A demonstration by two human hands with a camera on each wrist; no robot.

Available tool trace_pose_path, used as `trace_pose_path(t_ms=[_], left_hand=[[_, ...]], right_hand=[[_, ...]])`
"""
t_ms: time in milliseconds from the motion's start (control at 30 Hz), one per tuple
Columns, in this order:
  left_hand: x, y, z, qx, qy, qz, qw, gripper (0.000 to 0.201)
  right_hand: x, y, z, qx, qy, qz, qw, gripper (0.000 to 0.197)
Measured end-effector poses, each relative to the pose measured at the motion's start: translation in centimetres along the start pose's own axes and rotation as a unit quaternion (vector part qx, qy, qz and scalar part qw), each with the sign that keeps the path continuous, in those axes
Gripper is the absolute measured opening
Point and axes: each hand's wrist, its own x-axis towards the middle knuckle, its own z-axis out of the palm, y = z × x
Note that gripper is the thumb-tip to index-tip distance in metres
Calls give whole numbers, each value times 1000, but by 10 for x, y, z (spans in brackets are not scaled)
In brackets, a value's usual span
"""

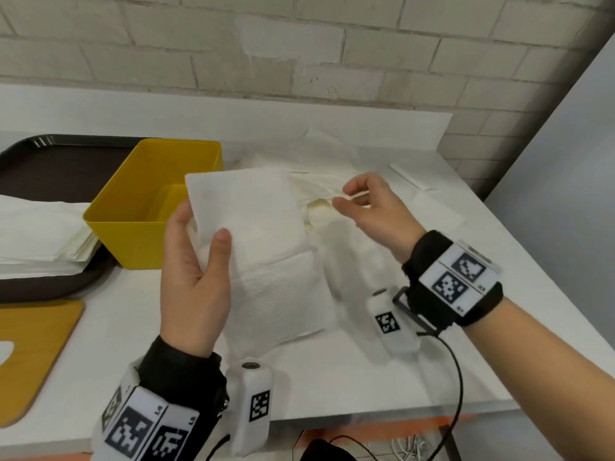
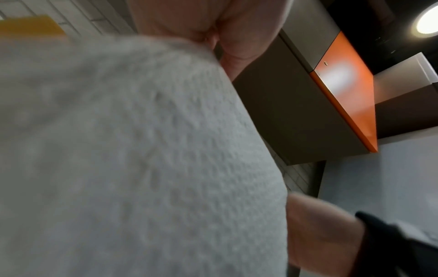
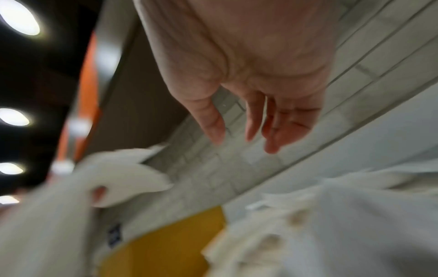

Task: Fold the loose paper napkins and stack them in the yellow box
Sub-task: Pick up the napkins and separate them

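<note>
The left hand (image 1: pixel 194 261) pinches a folded napkin (image 1: pixel 253 227) raised just beside the yellow box (image 1: pixel 133 207), the right hand (image 1: pixel 372 207) hangs loose and empty over the napkin pile (image 1: pixel 319 181); lower it flat, edges squared, before letting go

Left hand (image 1: pixel 194 281) holding folded napkin (image 1: pixel 256 234), right hand (image 1: pixel 372 211) apparently empty, yellow box (image 1: pixel 133 227)

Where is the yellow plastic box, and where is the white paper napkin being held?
yellow plastic box (image 1: pixel 133 239): head view, front wall.
white paper napkin (image 1: pixel 253 211): head view, middle of the raised sheet.
</note>
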Motion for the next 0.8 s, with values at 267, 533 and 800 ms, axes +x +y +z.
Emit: trace_pose_path(t_ms=[267, 533, 800], left_hand=[[3, -10, -4, 34, -29, 27, 999, 57], [0, -5, -1, 23, -23, 21, 999, 59], [-4, 1, 2, 71, -35, 5, 997, 47]], right_hand=[[31, 61, 0, -387, -188, 139, 892, 71], [41, 58, 20, -386, -117, 133, 905, 80], [50, 49, 11, -186, -56, 88, 977, 39]])
